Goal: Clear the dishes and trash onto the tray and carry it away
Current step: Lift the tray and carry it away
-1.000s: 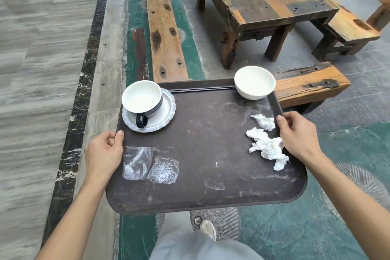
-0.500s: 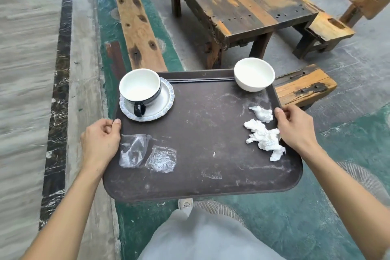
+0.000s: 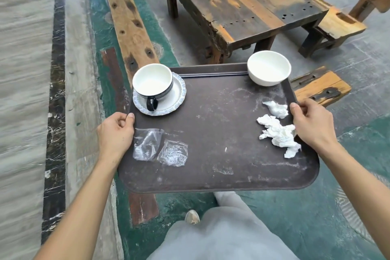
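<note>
1. Your left hand (image 3: 115,133) and right hand (image 3: 312,124) keep their grip clamped on the tray (image 3: 221,179) edges.
2. The tray, carrying cup (image 3: 152,82), bowl (image 3: 268,70) and tissues (image 3: 278,133), has moved further from the wooden surface (image 3: 242,2).

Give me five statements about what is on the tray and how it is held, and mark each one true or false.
1. The cup stands on a saucer. True.
2. The bowl lies upside down. False: it sits upright, open side up.
3. The left hand and the right hand each grip a side edge of the tray. True.
4. The crumpled napkins lie beside the left hand. False: they lie by the right hand.
5. The clear plastic wrappers are inside the cup. False: they lie flat on the tray.
</note>
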A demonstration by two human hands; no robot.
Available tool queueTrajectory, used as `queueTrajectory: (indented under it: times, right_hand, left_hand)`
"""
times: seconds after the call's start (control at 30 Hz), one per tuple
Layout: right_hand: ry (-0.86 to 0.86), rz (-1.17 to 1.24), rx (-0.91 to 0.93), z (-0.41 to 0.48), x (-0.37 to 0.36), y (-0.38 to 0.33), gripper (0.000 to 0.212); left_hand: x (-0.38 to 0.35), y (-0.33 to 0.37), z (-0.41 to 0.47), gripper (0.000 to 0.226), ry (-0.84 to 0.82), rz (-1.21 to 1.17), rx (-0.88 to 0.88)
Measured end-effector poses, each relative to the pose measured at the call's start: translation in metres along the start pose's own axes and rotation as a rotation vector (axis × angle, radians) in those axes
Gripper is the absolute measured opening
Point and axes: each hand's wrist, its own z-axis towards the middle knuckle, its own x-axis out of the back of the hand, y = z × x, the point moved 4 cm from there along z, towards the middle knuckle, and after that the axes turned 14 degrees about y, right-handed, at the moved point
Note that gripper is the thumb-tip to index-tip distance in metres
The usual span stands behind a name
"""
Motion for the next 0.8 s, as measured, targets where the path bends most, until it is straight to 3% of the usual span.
queueTrajectory:
  times: [0.43,0.8]
  right_hand:
    - [-0.018,0.035,0.053,0.191,-0.063,0.028,0.031]
    - [-0.058,0.028,0.024,0.273,-0.104,0.019,0.027]
  left_hand:
    - [-0.133,0.07,0.067,0.037,0.074,-0.021,0.041]
    - [-0.19,0.104,0.127,0.037,0.058,0.011,0.039]
